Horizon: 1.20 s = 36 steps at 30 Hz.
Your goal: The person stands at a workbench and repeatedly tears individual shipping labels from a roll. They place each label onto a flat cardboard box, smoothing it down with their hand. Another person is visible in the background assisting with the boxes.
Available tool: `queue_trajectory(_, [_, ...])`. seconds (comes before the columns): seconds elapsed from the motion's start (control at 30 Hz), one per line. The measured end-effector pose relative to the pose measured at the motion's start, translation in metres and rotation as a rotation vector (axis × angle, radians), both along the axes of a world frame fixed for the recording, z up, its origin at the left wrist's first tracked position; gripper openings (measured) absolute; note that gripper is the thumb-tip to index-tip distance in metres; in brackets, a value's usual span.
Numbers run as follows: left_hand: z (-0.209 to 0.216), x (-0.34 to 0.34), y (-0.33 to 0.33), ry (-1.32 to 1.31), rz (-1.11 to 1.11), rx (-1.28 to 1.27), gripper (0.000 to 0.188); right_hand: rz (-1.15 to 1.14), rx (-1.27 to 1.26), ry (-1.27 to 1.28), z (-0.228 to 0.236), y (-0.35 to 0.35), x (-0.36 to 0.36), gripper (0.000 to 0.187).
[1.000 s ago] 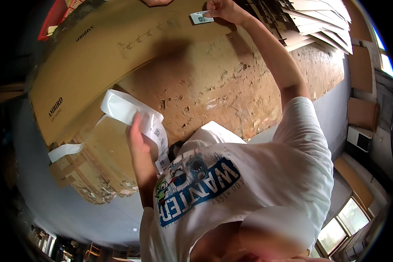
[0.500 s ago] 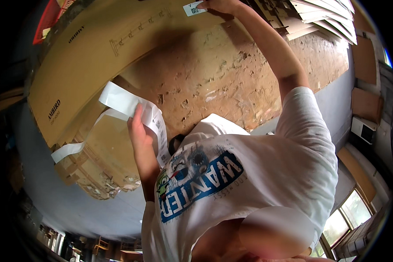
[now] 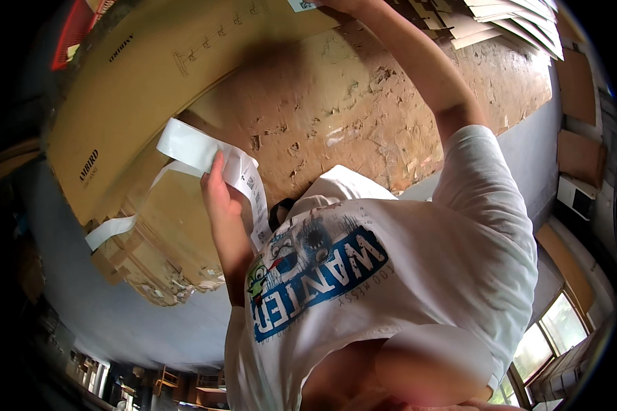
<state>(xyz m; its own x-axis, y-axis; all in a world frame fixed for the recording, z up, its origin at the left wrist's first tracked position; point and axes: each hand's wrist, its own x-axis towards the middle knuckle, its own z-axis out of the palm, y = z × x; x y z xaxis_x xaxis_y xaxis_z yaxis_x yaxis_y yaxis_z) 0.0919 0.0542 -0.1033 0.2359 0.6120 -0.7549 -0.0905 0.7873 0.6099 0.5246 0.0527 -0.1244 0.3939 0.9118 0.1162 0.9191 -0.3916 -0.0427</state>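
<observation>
A long white strip of printed labels loops around my left hand, whose fingers are closed on it. One end of the strip trails down to the left over a cardboard piece; another stretch hangs beside my shirt. At the top edge, my right hand is partly cut off by the frame. Its fingers grip the edge of a single white label, right over a long flat brown carton. Whether the label touches the carton I cannot tell. Dark print and a line drawing mark the carton.
Under the carton lies a worn brown work surface with torn, scuffed patches. Flat cardboard sheets are stacked at the far right. A red plastic basket stands at the far left. A taped, tattered cardboard piece sits at the near left.
My right hand and its label have shifted farther up, partly out of the frame. My left hand keeps hold of the label strip, almost in place.
</observation>
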Motion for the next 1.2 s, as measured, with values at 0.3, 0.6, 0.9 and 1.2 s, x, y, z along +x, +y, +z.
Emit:
queue_trajectory(0.3, [0.027,-0.007,-0.013,-0.040,0.014,0.098,0.043,-0.112,0.467,0.030,0.005,-0.039,-0.043,0.034])
queue_trajectory(0.6, [0.028,-0.015,-0.026,-0.069,-0.032,0.136,0.042,0.635,0.208,0.061,-0.002,-0.042,-0.140,0.063])
queue_trajectory(0.9, [0.072,-0.019,-0.036,-0.162,-0.029,0.173,0.029,0.167,0.210,0.684,0.071,-0.086,-0.155,0.032])
queue_trajectory(1.2, [0.123,-0.033,-0.031,-0.218,0.014,0.381,0.028,0.331,0.298,2.138,0.118,-0.146,-0.322,0.053])
